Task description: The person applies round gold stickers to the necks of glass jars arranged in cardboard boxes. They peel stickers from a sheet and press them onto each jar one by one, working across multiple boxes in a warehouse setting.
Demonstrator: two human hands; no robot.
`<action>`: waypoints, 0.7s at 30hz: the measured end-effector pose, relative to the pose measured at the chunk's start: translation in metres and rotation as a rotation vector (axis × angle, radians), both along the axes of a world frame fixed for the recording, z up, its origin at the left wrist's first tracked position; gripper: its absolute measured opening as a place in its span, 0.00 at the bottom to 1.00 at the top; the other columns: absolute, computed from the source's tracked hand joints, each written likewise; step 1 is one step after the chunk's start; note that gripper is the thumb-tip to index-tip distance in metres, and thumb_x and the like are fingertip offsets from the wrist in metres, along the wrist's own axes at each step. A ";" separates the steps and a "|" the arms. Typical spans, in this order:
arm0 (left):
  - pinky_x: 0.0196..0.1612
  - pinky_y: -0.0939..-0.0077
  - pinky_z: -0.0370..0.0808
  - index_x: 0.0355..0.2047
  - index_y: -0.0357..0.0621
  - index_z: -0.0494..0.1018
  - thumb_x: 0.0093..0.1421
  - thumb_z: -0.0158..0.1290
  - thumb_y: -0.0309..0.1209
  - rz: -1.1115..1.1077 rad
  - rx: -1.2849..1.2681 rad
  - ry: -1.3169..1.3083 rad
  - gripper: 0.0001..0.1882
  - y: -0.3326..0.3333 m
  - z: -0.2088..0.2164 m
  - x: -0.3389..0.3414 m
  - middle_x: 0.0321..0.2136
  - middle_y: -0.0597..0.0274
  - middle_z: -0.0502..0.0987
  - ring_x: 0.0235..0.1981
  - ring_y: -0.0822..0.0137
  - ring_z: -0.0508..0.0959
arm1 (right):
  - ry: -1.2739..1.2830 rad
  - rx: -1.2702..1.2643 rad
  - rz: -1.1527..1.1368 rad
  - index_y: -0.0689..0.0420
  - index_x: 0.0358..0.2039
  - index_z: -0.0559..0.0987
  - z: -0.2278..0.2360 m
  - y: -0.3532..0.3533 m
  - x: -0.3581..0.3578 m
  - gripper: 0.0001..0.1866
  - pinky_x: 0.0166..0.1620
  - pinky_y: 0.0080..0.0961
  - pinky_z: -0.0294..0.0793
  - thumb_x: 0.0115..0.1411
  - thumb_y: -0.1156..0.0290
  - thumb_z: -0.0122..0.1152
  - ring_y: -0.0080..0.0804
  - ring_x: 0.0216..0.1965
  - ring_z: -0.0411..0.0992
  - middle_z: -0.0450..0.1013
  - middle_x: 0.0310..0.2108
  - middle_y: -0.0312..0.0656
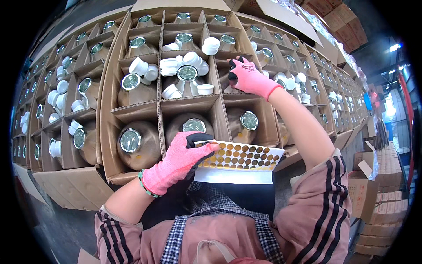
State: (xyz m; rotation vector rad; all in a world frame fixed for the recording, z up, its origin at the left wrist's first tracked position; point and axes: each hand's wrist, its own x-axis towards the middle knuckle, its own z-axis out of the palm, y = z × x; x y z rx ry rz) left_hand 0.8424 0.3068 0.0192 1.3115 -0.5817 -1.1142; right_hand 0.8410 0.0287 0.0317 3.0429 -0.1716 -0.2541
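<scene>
The left hand (pixel 182 154), in a pink glove with dark fingertips, has its grip clamped on the left end of a sheet of round gold stickers (pixel 241 156), thumb on top. The sheet lies in the lower middle of the frame, its blank white strip (pixel 233 177) facing the lower edge. The right hand (pixel 250 78), gloved alike, reaches into a compartment right of centre in the upper half; its dark fingertips are bent downward, and whether that grip is apart or closed on something cannot be told.

Around both hands stands an open cardboard box (pixel 107 132), split by cardboard dividers (pixel 189 102). Its compartments hold rounded glass flask liners (pixel 140 152) with shiny, silvery mouths. A small gold dot (pixel 240 136) shows on the liner at the lower right of this box. White plastic caps (pixel 191 58) cluster around the liner mouths in the middle rows.

Similar filled boxes flank it at the left and right of the frame. A checked apron (pixel 173 240) and striped sleeves (pixel 323 207) fill the lower edge, and closed cartons (pixel 389 207) are stacked at the lower right.
</scene>
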 end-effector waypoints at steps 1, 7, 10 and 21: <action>0.23 0.88 0.60 0.24 0.39 0.72 0.48 0.56 0.30 0.001 0.004 -0.005 0.07 0.001 0.001 0.000 0.19 0.74 0.68 0.21 0.83 0.64 | -0.007 -0.068 0.051 0.54 0.23 0.75 -0.003 0.001 0.002 0.07 0.55 0.41 0.53 0.42 0.68 0.60 0.50 0.56 0.51 0.57 0.53 0.45; 0.23 0.88 0.60 0.24 0.38 0.73 0.48 0.56 0.30 -0.009 0.000 -0.005 0.07 0.001 -0.001 0.001 0.19 0.74 0.69 0.22 0.83 0.64 | -0.076 -0.210 0.208 0.54 0.27 0.75 -0.004 0.004 0.004 0.10 0.55 0.42 0.52 0.41 0.69 0.61 0.48 0.56 0.51 0.56 0.54 0.45; 0.23 0.88 0.60 0.24 0.38 0.73 0.49 0.56 0.30 -0.018 0.022 -0.019 0.07 0.001 0.003 0.002 0.19 0.73 0.69 0.22 0.83 0.64 | -0.252 -0.060 0.092 0.55 0.28 0.74 0.004 0.001 -0.002 0.11 0.54 0.40 0.55 0.40 0.71 0.60 0.47 0.54 0.54 0.58 0.52 0.44; 0.26 0.85 0.66 0.25 0.37 0.74 0.49 0.56 0.33 0.137 -0.068 0.116 0.10 0.003 0.007 -0.003 0.19 0.71 0.71 0.23 0.81 0.68 | -0.507 0.862 -0.255 0.61 0.30 0.73 0.126 0.092 -0.124 0.12 0.44 0.24 0.64 0.45 0.71 0.61 0.33 0.39 0.68 0.70 0.32 0.41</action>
